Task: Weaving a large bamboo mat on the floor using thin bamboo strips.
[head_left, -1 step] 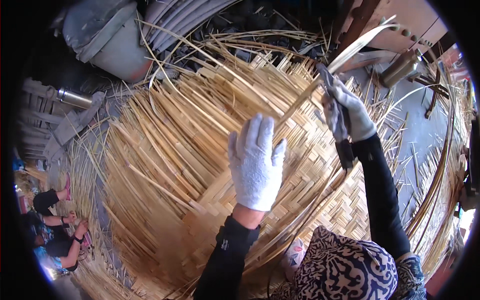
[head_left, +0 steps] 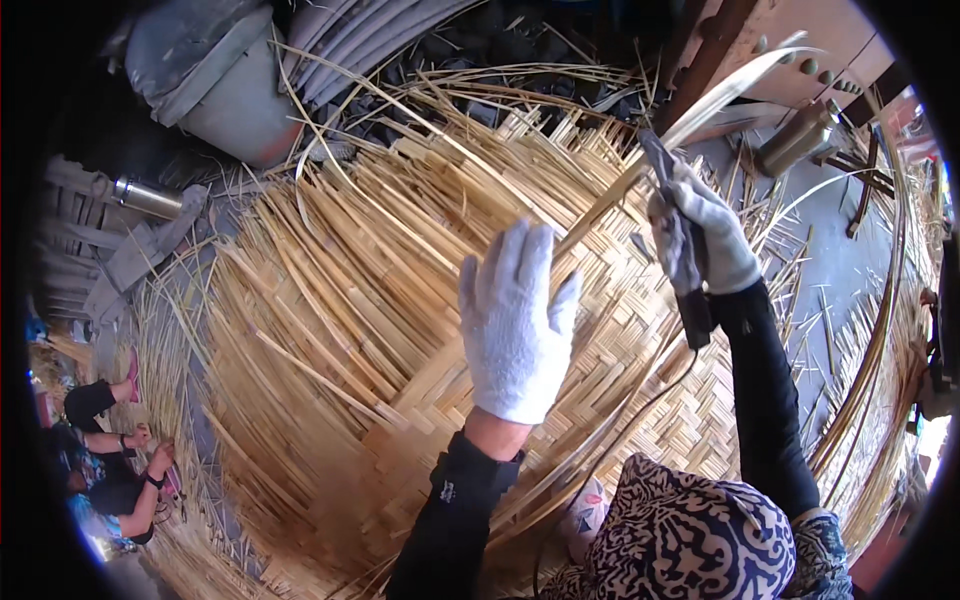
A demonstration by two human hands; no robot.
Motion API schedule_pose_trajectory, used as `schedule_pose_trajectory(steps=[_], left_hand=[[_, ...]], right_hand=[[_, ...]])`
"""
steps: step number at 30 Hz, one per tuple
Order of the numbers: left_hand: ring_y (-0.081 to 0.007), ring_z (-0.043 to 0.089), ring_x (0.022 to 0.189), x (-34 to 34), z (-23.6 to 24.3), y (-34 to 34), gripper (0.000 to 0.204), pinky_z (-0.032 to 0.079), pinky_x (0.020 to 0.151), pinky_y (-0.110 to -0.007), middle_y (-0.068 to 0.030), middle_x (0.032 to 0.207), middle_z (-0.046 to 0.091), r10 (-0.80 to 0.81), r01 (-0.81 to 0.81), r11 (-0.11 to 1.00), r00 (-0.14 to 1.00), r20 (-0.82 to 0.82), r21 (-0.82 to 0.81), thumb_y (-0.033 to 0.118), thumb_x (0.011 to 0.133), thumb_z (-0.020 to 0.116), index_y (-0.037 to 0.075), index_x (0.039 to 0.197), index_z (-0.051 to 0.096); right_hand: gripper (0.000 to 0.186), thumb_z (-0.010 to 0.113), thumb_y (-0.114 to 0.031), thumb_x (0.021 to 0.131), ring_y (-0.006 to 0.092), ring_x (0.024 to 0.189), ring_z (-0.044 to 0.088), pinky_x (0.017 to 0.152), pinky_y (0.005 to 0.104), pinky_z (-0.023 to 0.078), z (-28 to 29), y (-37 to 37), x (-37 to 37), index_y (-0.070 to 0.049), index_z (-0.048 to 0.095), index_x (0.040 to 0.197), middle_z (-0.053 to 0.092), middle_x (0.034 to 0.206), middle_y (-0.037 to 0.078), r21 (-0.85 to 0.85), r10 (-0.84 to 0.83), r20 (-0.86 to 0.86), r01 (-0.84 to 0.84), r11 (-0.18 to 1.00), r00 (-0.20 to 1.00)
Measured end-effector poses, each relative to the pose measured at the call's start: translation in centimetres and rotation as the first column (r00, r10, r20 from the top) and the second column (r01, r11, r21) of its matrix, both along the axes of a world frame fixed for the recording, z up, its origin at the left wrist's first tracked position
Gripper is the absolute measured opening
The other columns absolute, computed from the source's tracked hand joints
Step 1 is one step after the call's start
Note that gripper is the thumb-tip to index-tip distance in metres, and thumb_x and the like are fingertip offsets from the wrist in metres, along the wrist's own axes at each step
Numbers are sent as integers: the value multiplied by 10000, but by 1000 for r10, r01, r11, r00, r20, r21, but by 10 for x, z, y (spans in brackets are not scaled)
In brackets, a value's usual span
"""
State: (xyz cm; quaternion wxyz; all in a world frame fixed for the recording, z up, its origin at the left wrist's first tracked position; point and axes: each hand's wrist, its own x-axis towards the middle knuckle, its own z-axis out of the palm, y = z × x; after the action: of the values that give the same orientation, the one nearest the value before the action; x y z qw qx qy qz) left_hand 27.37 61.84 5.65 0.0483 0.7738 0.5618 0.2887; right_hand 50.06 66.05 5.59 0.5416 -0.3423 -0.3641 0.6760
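My left hand (head_left: 518, 325), in a white glove, is open with its fingers stretched out and thumb apart over the woven bamboo mat (head_left: 665, 405). A long pale bamboo strip (head_left: 600, 208) slants from beside its fingertips up to the right. My right hand (head_left: 712, 232), also gloved, is closed around a dark, flat, blade-like tool (head_left: 657, 160), tip upward. The strip passes by the blade and its far end rises beyond it. A black piece with a thin cable (head_left: 693, 320) sits below the right hand; its link to the tool is unclear.
Loose bamboo strips (head_left: 340, 290) fan out from the mat's left half. A grey bucket (head_left: 240, 110) stands at the far left; metal cylinders (head_left: 150, 198) lie at both sides. A patterned covering (head_left: 690, 530) fills the lower right. Another person's hands (head_left: 155, 450) are at the left.
My right hand has shifted slightly right and down with the blade-like tool. The strip's upper end has moved a little to the right. My left hand has barely moved.
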Motion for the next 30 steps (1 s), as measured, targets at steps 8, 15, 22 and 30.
schedule_pose_trajectory(steps=[8,15,22,30], left_hand=[[-218,619,637,34,63,-13,272,477,554,-324,-97,699,623,-42,405,881,582,812,-244,302,874,538,49,935,619],[-146,576,522,32,62,-29,278,417,471,-288,-72,561,566,-42,205,927,888,458,-314,274,886,534,37,743,560],[-267,540,490,46,41,-64,268,418,472,-355,-112,528,521,-175,367,888,827,534,-277,290,869,550,57,740,583],[-275,104,1355,25,69,-46,855,94,1083,-491,-167,1460,83,-34,47,998,969,-245,48,426,827,535,86,1412,12]], right_hand=[[732,675,-205,756,130,646,572,553,206,461,85,-80,-23,-30,283,1349,557,893,91,51,29,128,-35,998,991],[610,585,-24,805,151,718,586,622,245,500,57,-83,-29,-75,305,1345,563,920,92,465,-262,628,-84,882,733],[524,529,-13,811,170,548,537,481,285,484,-38,-75,-40,-84,391,1311,557,725,75,687,-634,712,-110,719,300],[450,497,-65,843,117,647,531,517,266,449,-28,-107,14,-105,378,1276,563,814,44,-39,75,545,-64,997,835]])
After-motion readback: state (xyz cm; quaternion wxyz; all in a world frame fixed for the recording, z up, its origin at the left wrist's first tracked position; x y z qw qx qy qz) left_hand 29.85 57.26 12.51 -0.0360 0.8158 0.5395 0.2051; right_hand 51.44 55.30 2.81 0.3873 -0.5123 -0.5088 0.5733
